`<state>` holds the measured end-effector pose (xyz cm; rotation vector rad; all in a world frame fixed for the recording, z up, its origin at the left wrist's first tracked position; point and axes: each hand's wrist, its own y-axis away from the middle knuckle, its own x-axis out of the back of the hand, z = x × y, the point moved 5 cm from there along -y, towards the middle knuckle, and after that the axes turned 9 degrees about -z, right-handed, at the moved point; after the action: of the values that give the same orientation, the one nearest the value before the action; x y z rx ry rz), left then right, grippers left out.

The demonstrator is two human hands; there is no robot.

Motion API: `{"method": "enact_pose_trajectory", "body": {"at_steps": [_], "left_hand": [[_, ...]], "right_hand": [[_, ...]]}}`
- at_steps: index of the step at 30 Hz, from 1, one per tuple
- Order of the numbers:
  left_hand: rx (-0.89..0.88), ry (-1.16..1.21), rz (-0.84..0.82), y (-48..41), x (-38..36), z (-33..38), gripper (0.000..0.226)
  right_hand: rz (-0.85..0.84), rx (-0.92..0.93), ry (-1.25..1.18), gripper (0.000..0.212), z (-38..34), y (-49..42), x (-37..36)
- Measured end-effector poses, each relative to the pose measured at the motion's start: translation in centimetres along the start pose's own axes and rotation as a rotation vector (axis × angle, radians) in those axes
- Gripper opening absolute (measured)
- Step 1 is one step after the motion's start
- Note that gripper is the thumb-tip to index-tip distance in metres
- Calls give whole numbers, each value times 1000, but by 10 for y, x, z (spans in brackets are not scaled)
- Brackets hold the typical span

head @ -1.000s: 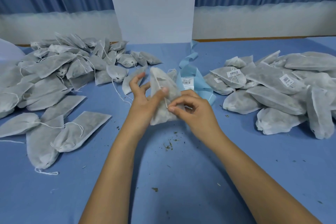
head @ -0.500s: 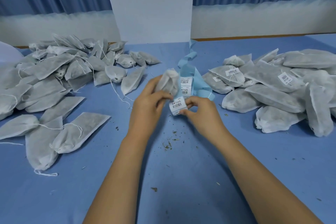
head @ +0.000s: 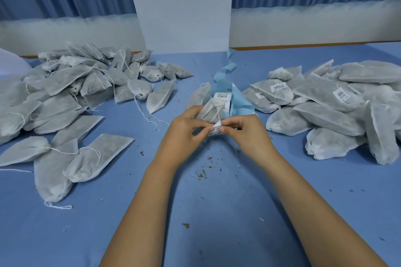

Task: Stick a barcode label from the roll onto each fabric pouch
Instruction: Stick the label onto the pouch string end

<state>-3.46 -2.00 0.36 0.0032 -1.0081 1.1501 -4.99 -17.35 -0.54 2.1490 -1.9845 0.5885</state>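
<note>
**Q:** Where is the barcode label (head: 215,132) being held, and how?

**A:** It is being held above the middle of the table (head: 217,212), about midway between the left and right edges. One end is being pinched between thumb and forefinger of the right hand (head: 245,134), with the remaining fingers curled. The pouch (head: 211,110) is being gripped in the curled fingers of the left hand (head: 184,130), and the thumb tip is being pressed at the label's other end. One white corner is being lifted clear.

**Q:** How is handling being judged?

**A:** The label is being judged thin, limp, very light and probably tacky on one face, so only its edge is being recommended for holding. The pouch is being judged soft and yielding. It is a pale non-woven fabric, loosely filled, with a drawstring neck. Support behind a flat panel is being advised while the label is being pressed on.

**Q:** What is being noted around them?

**A:** The label roll (head: 223,101) is being seen just behind the hands, among loops of pale blue backing strip (head: 225,71) trailing toward the far edge. Plain pouches (head: 76,93) are being heaped toward the left edge, and labelled pouches (head: 325,104) toward the right. Dry flakes (head: 204,172) are being seen scattered on the blue cloth.
</note>
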Motion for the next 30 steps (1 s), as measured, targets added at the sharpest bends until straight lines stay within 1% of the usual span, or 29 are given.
{"method": "enact_pose_trajectory", "body": {"at_steps": [3,5,7,9,10,11,12,14,15,16,17,19,20,21,23,25,27,30], "left_hand": [[34,32,-16,1,0,-2,10],[73,72,33,1,2,-2,12],[135,103,181,3,9,-2,14],[208,139,412,8,24,-6,16],[244,176,525,12,31,-10,17],[265,217,610,16,37,-12,16],[271,249,656,19,41,-14,14],[263,272,635,19,39,-12,13],[245,262,595,17,36,-9,12],[212,235,552,15,32,-3,12],[163,188,508,13,27,4,12],[21,64,423,11,19,18,9],[-55,17,383,10,15,23,9],[-116,-17,350,10,12,26,9],[-172,-73,315,9,9,29,9],[-179,-129,292,9,8,30,9],[-172,-132,290,9,9,32,10],[-61,55,383,11,20,28,16]], "right_hand": [[-9,1,15,11,0,0,1],[-23,-15,19,11,2,-1,2],[-20,-55,26,13,6,-3,3],[38,-108,-7,11,11,-3,5],[104,-120,-5,9,12,-2,7],[194,-116,42,15,12,0,11],[278,-92,131,22,10,2,14],[358,13,287,23,-1,6,15],[350,76,276,21,-6,7,13],[312,127,178,22,-9,7,9],[256,149,20,24,-12,7,5],[157,124,-284,32,-15,8,-1],[130,90,-378,36,-16,8,-2],[116,56,-431,38,-15,7,-1],[104,-8,-487,41,-12,6,1],[83,-66,-522,37,-10,6,2],[58,-104,-531,31,-8,6,2],[119,-151,-530,24,-5,6,9]]}}
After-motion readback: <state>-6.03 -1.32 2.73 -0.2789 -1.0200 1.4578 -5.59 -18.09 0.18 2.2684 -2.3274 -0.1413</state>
